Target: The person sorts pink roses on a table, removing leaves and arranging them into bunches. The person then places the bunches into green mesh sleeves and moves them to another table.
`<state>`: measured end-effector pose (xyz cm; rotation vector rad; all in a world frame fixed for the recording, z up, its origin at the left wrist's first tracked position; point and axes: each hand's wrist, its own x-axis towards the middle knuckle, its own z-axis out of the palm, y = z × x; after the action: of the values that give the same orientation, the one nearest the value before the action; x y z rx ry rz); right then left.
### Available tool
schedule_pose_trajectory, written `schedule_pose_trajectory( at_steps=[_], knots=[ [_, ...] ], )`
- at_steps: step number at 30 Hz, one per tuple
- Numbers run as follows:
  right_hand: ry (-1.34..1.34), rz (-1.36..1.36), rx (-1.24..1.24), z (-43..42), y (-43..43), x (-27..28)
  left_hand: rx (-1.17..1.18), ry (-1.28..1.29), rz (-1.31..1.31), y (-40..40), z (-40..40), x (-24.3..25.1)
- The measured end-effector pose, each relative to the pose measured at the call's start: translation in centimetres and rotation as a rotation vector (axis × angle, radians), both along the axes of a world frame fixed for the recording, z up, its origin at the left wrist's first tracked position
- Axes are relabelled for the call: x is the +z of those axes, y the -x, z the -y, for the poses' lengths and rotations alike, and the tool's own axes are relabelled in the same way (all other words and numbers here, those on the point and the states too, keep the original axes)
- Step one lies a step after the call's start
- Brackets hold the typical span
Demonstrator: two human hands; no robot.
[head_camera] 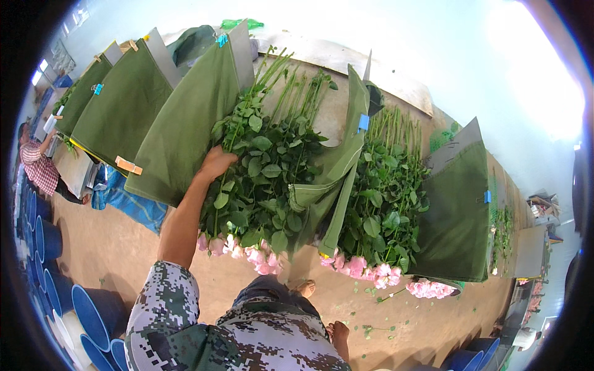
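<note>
My left hand (219, 163) reaches forward, its fingers closed round a stem at the left edge of a pile of pink roses (257, 153), next to a green cloth-covered divider (185, 116). The rose stems point away from me and the pink blooms (262, 257) hang at the near edge. My right hand (338, 331) hangs low beside my body, fingers curled; whether it holds anything cannot be told. Right of the pile, a loose green cloth (345, 157) with a blue clip (363, 123) stands between it and a second rose pile (385, 199).
Blue buckets (95, 315) line the left side; more (471, 359) stand at lower right. A person in a checked shirt (39, 162) works at far left. A blue plastic sheet (130, 195) hangs beside the dividers. Leaf scraps (371, 328) litter the floor.
</note>
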<state>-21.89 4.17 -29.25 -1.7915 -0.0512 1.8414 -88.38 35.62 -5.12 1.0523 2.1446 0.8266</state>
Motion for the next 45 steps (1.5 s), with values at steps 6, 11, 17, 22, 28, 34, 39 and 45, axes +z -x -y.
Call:
schedule_pose_trajectory(
  at_steps=[6,11,17,22,28,34,39,45],
  knots=[
    [-0.041,0.194,0.069,-3.9,2.9,3.0,-0.065,-0.087,0.220,0.3,1.1,-0.4],
    [-0.140,0.306,0.283,-7.1,4.3,8.5,0.155,-0.057,-0.002,-0.6,2.3,1.0],
    [-0.506,0.132,0.542,-14.3,4.7,24.6,-0.084,-0.367,0.236,-5.7,5.4,10.8],
    [-0.979,0.021,0.489,-21.0,8.6,35.3,0.101,-0.510,0.635,-16.4,7.4,20.2],
    [-1.389,-0.043,0.365,-28.2,9.2,42.4,-0.304,-0.665,0.873,-33.7,5.0,24.4],
    [-1.263,-0.108,0.321,-31.2,3.8,40.8,-0.555,-0.671,0.655,-48.0,-5.1,19.9],
    [-0.928,0.307,0.540,-33.6,-0.7,33.9,-0.322,-0.479,0.506,-54.3,-7.9,7.9],
    [-1.055,1.010,0.851,-33.9,-0.8,27.2,-0.517,-0.106,-0.057,-53.2,-10.9,-1.5]
  ],
)
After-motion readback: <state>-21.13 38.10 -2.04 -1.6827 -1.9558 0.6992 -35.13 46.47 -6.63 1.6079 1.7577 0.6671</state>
